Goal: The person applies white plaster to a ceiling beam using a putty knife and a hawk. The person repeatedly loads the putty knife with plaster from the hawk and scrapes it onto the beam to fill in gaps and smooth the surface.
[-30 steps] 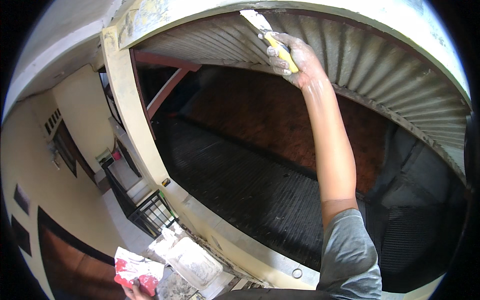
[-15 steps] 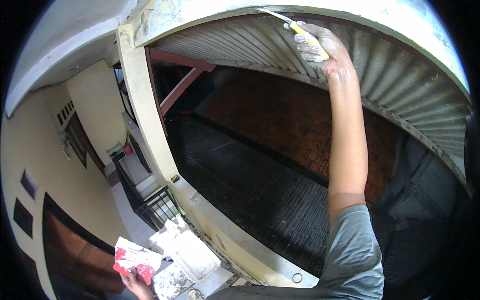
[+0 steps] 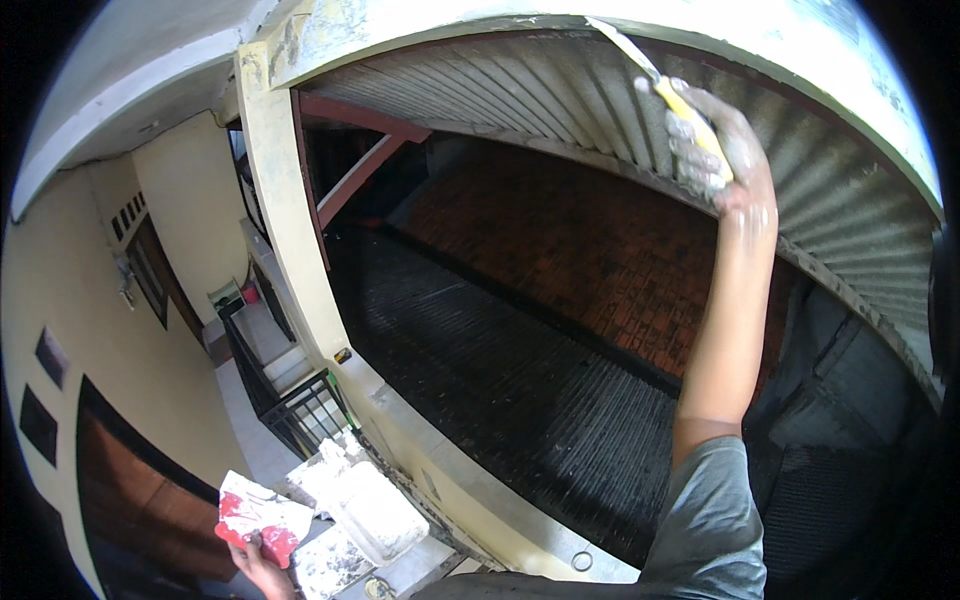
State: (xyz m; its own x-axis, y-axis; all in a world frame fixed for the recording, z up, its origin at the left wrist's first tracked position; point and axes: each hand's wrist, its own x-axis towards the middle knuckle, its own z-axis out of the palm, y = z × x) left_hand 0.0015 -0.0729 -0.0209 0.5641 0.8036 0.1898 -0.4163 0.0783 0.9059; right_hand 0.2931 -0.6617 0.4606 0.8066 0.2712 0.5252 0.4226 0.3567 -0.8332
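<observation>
Raised overhead, my right hand (image 3: 722,150) is closed round the yellow handle of a putty knife (image 3: 628,48). White smears cover its fingers. The blade's tip meets the lower edge of the pale overhead beam (image 3: 400,42); whether it presses there I cannot tell. Low on the left, my left hand (image 3: 264,574) grips a red plastic spreader (image 3: 236,518) whose face is coated with white paste. Beside it rests a white plastic tub (image 3: 385,515) smeared with the same paste, on a paste-spattered surface.
A yellowish pillar (image 3: 300,220) joins the beam at left. Beyond a low wall (image 3: 470,500) lie a dark ridged roof and a tiled roof (image 3: 560,245) below. Corrugated sheeting (image 3: 500,85) hangs behind the beam. A black railing (image 3: 305,420) and brown door (image 3: 150,500) stand at left.
My right hand and the putty knife have moved right and slightly down, the blade tip sliding along the beam's edge. My left hand still holds the spreader, slightly farther left in view.
</observation>
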